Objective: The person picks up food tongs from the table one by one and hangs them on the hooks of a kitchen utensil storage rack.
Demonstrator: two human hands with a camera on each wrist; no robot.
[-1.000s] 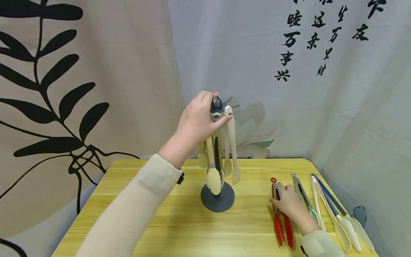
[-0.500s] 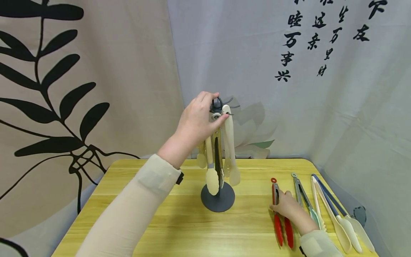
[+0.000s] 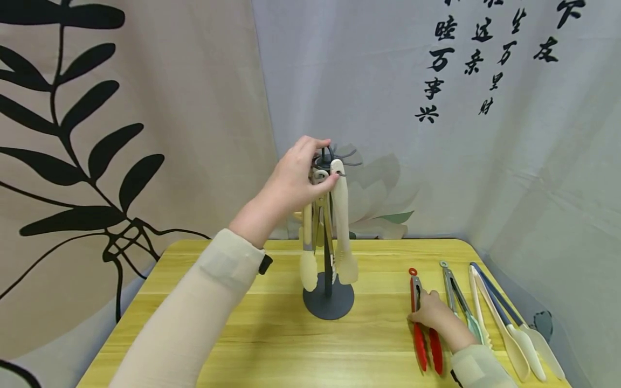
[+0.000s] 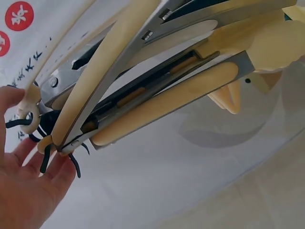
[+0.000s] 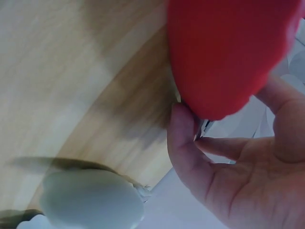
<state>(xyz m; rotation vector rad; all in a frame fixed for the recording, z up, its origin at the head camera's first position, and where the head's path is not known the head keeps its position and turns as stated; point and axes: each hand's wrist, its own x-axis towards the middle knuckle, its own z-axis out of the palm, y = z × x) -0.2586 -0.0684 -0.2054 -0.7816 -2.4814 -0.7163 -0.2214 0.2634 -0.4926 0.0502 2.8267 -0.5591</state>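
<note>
My left hand [image 3: 296,170] grips the top of a dark grey utensil rack, thumb across a cream handle and the other fingers behind the hooked hub. From the hooks hang cream-tipped tongs [image 3: 308,269] and a long cream utensil [image 3: 342,221], with several others behind, partly hidden by the hand. The left wrist view shows metal-and-cream tongs handles [image 4: 167,105] close beside the fingers. At the right, my right hand [image 3: 436,318] holds red tongs [image 3: 420,345] lying on the table, pinching an arm between thumb and fingers. One red tip [image 5: 224,57] fills much of the right wrist view.
The rack's round base [image 3: 329,302] stands mid-table. Right of the red tongs lie green-tipped tongs [image 3: 461,296], a white pair of tongs [image 3: 479,302], a cream spoon [image 3: 515,353] and blue-handled utensils [image 3: 531,350]. A cloth backdrop [image 3: 218,134] hangs behind the wooden table [image 3: 271,345].
The rack's top has turned, its front utensils swinging left while the base stays put. My left hand has shifted slightly left with it. The right hand has barely moved on the red tongs.
</note>
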